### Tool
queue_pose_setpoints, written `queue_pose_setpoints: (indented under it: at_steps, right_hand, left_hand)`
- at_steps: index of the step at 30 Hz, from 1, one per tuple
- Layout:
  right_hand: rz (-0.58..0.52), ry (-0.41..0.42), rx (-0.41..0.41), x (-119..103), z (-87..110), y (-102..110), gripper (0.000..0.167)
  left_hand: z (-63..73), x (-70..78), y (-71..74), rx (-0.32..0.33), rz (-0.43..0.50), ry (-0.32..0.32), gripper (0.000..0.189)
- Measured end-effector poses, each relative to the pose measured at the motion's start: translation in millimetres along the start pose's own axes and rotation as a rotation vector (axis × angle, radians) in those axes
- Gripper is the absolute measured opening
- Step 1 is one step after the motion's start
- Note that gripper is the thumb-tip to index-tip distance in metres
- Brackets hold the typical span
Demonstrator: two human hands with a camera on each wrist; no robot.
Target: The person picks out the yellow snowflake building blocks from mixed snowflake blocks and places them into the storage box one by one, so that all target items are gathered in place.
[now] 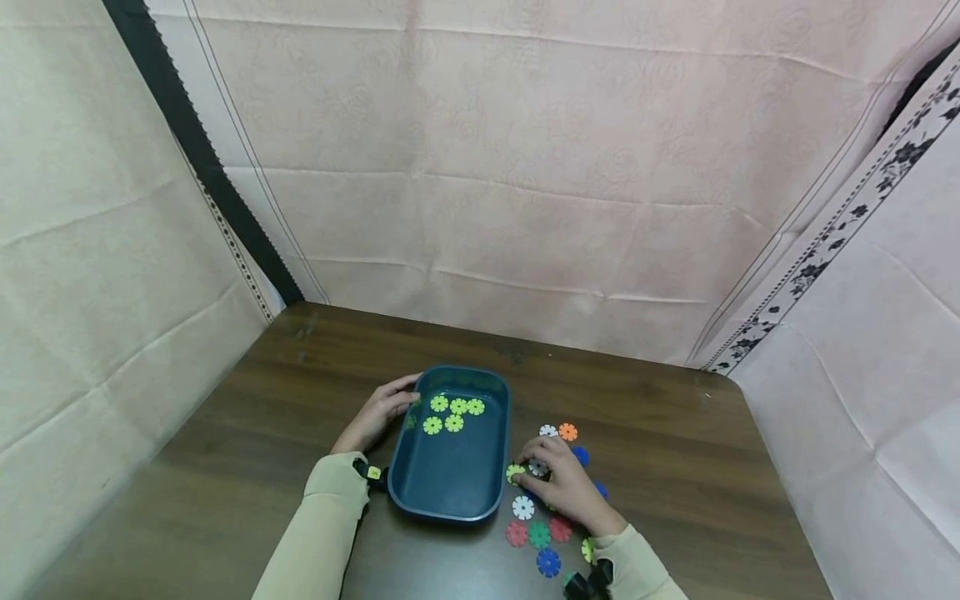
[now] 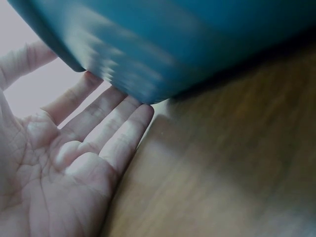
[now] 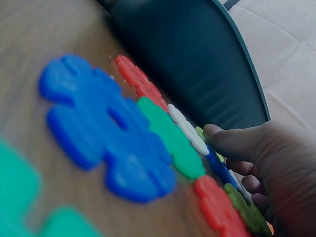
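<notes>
A dark teal tray (image 1: 448, 479) holds several yellow-green flower-shaped discs (image 1: 453, 423). My left hand (image 1: 382, 412) is at its far left side, thumb at the rim; in the left wrist view, the straight fingers (image 2: 118, 133) touch the tray's outer wall (image 2: 163, 44). Right of the tray, my right hand (image 1: 566, 483) pinches a yellow-green disc (image 1: 514, 473) between thumb and index finger, close to the table. The right wrist view shows the thumb (image 3: 232, 140) at that disc's edge; the other fingertips are partly hidden. A grey-white disc (image 1: 537, 467) lies under this hand.
Loose flower discs surround the right hand: white (image 1: 523, 507), red (image 1: 517, 533), green (image 1: 538, 535), blue (image 1: 548, 562) and orange (image 1: 567, 432). More blue ones lie beyond the hand. The wooden table (image 1: 645, 400) meets hanging cloth (image 1: 525, 208) at the back and sides.
</notes>
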State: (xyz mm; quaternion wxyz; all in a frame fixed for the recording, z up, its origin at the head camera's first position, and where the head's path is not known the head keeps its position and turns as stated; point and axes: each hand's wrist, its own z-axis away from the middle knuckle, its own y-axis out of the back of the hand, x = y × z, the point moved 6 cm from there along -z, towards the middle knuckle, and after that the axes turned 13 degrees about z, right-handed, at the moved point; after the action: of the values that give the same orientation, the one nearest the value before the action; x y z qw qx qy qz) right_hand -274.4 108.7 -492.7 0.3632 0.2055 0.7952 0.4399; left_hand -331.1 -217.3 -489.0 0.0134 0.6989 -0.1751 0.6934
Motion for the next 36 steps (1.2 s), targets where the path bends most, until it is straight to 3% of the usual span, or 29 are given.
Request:
queue_pose_setpoints:
  at_steps: [7,12,19,26,36]
  right_hand:
    - [0.012,-0.004,-0.027,-2.8,-1.3,1.5,0.032]
    - [0.001,-0.039,-0.048,-0.2,-1.7,0.1,0.030]
    - [-0.037,-0.042,-0.023,0.4,-0.9,0.7,0.029]
    - [-0.089,-0.098,-0.006,3.2,-0.8,3.2,0.023]
    - [-0.142,-0.086,0.060,4.6,0.5,6.9,0.021]
  left_hand:
    - [-2.1,-1.3,1.1,0.014,-0.009,0.000,0.048]
    - [-3.2,-1.5,2.0,0.023,-0.017,-0.003,0.049]
    - [-3.1,-2.2,1.6,0.031,-0.029,0.006,0.051]
    - [-2.6,-1.5,0.8,0.022,-0.028,-0.003,0.049]
    - [-3.0,-1.3,-0.8,-0.003,-0.057,-0.018,0.051]
